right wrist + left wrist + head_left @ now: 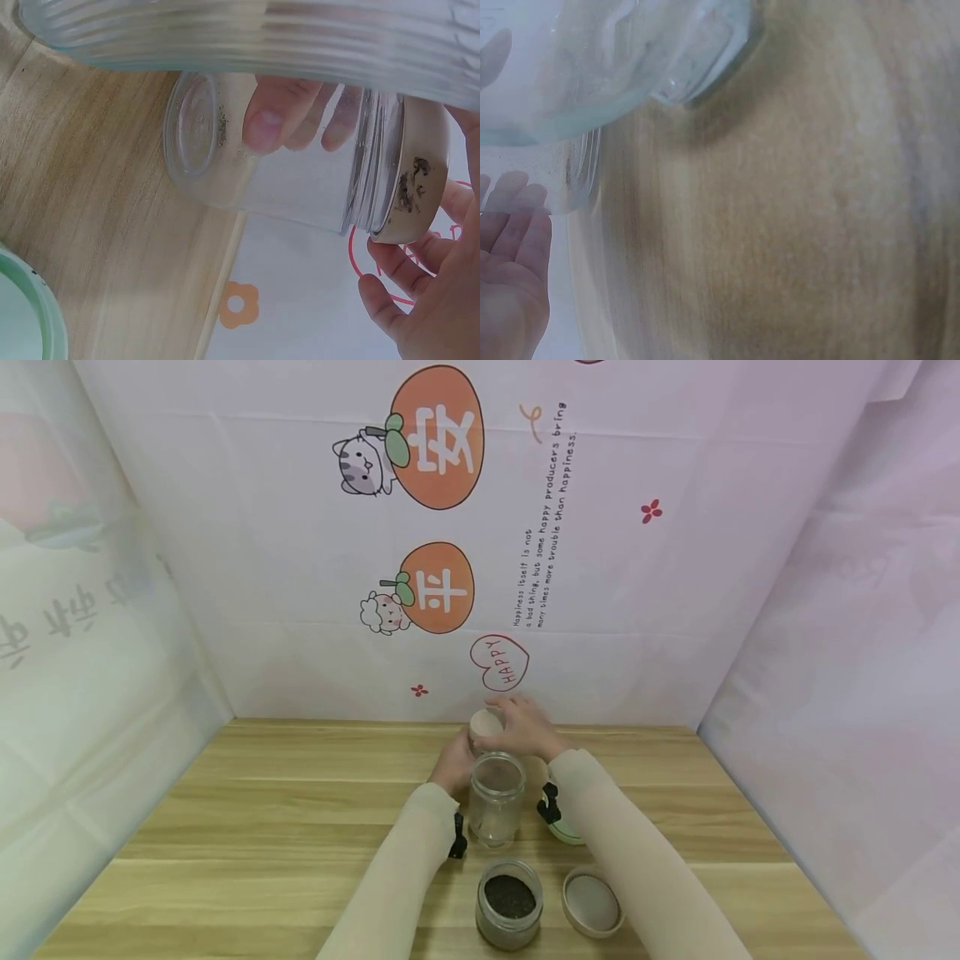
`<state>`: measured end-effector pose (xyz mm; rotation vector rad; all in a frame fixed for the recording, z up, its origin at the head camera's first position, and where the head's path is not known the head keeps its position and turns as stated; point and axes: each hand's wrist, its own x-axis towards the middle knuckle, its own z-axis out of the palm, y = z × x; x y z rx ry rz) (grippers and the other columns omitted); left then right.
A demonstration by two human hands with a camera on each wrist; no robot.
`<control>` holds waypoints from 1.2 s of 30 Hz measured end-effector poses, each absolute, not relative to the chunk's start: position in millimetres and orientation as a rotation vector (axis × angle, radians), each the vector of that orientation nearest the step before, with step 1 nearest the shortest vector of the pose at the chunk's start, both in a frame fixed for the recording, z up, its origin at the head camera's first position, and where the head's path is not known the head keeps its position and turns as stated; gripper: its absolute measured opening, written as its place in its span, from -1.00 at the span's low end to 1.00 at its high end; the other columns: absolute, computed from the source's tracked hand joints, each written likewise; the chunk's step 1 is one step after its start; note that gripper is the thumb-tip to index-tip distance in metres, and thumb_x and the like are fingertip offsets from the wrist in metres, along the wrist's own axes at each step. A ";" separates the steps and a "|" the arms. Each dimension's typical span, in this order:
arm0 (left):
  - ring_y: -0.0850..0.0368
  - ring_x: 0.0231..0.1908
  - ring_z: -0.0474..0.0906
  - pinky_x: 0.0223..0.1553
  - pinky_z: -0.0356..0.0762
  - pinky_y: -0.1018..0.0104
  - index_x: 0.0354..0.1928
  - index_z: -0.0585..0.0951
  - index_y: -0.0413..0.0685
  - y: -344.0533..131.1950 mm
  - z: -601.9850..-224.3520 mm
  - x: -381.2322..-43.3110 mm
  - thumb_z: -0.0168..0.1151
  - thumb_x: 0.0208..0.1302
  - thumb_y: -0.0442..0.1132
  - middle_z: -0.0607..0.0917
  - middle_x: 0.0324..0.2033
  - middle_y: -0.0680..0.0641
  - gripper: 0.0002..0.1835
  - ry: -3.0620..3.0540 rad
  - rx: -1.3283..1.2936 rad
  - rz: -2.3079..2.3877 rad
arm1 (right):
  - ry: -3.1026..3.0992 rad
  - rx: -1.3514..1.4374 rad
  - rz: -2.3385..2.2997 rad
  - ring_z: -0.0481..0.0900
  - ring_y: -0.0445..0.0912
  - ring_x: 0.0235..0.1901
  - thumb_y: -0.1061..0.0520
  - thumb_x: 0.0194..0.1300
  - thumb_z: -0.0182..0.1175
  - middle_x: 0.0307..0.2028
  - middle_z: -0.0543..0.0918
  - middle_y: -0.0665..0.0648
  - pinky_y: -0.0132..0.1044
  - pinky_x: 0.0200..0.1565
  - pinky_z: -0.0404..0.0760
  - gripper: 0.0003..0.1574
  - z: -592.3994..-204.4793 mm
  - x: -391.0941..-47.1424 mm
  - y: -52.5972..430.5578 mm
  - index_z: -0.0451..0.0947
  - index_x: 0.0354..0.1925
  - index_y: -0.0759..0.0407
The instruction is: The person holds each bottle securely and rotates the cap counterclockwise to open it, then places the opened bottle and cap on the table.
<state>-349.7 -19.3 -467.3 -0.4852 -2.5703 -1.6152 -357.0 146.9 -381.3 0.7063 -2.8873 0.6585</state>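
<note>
A clear glass jar point(300, 191) with a beige lid point(416, 184) is near the back edge of the table. Its base is close to the wood; whether it touches I cannot tell. Dark smudges mark the lid's side, and a few dark specks show inside the glass. My left hand point(453, 764) grips the jar's body, its fingers seen through the glass in the right wrist view. From the other side my right hand point(525, 728) holds the lid, fingers point(401, 266) bent around its rim. In the left wrist view the left hand's palm shows at the lower left.
A taller ribbed glass jar point(495, 810) without a lid stands between my forearms. Nearer me is an open jar point(508, 927) of dark granules, with a beige lid point(592, 903) lying inner side up beside it. A green-rimmed lid point(49, 330) lies partly under the right arm.
</note>
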 end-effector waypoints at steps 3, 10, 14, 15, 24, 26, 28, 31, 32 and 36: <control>-0.18 0.24 0.46 0.27 0.40 -0.09 0.44 0.27 -0.21 -19.1 -468.9 -351.6 0.48 0.19 -0.17 0.52 0.26 -0.25 -0.15 -2.578 -0.486 -1.604 | -2.893 0.701 0.663 0.29 0.20 0.31 -0.28 0.07 0.43 0.35 0.39 0.29 0.17 0.27 0.34 0.07 -379.3 -355.5 146.3 0.36 0.41 0.15; -0.18 0.25 0.45 0.28 0.38 -0.07 0.44 0.28 -0.21 -19.0 -472.5 -356.4 0.51 0.15 -0.17 0.52 0.25 -0.26 -0.13 -2.579 -0.472 -1.609 | -2.885 0.705 0.652 0.30 0.20 0.30 -0.31 0.07 0.42 0.36 0.38 0.29 0.15 0.25 0.37 0.09 -380.2 -358.3 146.9 0.35 0.42 0.16; -0.18 0.25 0.45 0.28 0.38 -0.08 0.45 0.28 -0.17 -19.0 -472.7 -355.8 0.52 0.14 -0.17 0.52 0.26 -0.24 -0.12 -2.577 -0.468 -1.627 | -2.882 0.703 0.648 0.33 0.18 0.26 -0.33 0.07 0.41 0.33 0.41 0.28 0.12 0.21 0.39 0.08 -379.8 -358.6 147.6 0.35 0.41 0.14; -0.18 0.25 0.45 0.28 0.38 -0.08 0.45 0.28 -0.17 -19.1 -472.8 -355.5 0.52 0.14 -0.17 0.52 0.26 -0.24 -0.12 -2.573 -0.473 -1.626 | -2.880 0.702 0.657 0.34 0.18 0.25 -0.33 0.07 0.41 0.32 0.42 0.28 0.12 0.20 0.40 0.08 -379.4 -358.6 147.7 0.35 0.41 0.14; -0.20 0.22 0.47 0.26 0.40 -0.09 0.42 0.32 -0.19 -20.1 -473.3 -354.1 0.52 0.12 -0.20 0.54 0.23 -0.26 -0.15 -2.565 -0.478 -1.629 | -2.846 0.710 0.716 0.36 0.19 0.23 -0.32 0.10 0.40 0.30 0.44 0.30 0.12 0.19 0.43 0.05 -373.8 -357.8 149.0 0.38 0.39 0.19; -0.19 0.20 0.49 0.25 0.41 -0.08 0.38 0.35 -0.19 -20.1 -472.6 -353.9 0.53 0.11 -0.20 0.57 0.20 -0.26 -0.18 -2.579 -0.462 -1.633 | -2.842 0.708 0.741 0.36 0.20 0.25 -0.30 0.11 0.42 0.31 0.44 0.30 0.13 0.20 0.42 0.04 -372.3 -357.2 149.5 0.38 0.39 0.19; -0.19 0.17 0.51 0.24 0.43 -0.08 0.33 0.38 -0.19 -20.2 -471.9 -353.3 0.53 0.11 -0.20 0.59 0.16 -0.25 -0.23 -2.589 -0.451 -1.629 | -2.838 0.706 0.757 0.35 0.19 0.26 -0.29 0.14 0.41 0.31 0.44 0.30 0.12 0.21 0.42 0.01 -371.8 -356.9 150.4 0.38 0.39 0.18; -0.18 0.14 0.53 0.22 0.44 -0.08 0.26 0.41 -0.21 -20.5 -470.9 -353.1 0.53 0.11 -0.20 0.61 0.11 -0.24 -0.29 -2.606 -0.444 -1.599 | -2.838 0.698 0.792 0.36 0.19 0.25 -0.27 0.16 0.39 0.30 0.44 0.31 0.14 0.20 0.43 -0.02 -370.5 -355.3 152.0 0.38 0.39 0.16; -0.19 0.14 0.53 0.22 0.44 -0.08 0.26 0.41 -0.21 -20.7 -470.8 -353.0 0.53 0.11 -0.19 0.61 0.11 -0.24 -0.29 -2.604 -0.450 -1.588 | -2.837 0.695 0.811 0.37 0.19 0.25 -0.26 0.16 0.39 0.30 0.44 0.31 0.14 0.20 0.44 -0.01 -370.1 -354.6 152.6 0.37 0.40 0.17; -0.19 0.15 0.52 0.23 0.44 -0.09 0.28 0.41 -0.23 -20.9 -470.7 -353.1 0.52 0.13 -0.15 0.61 0.12 -0.25 -0.27 -2.603 -0.453 -1.563 | -2.833 0.670 0.875 0.40 0.17 0.19 -0.21 0.15 0.40 0.26 0.43 0.33 0.14 0.15 0.49 0.01 -368.8 -352.6 155.6 0.32 0.42 0.18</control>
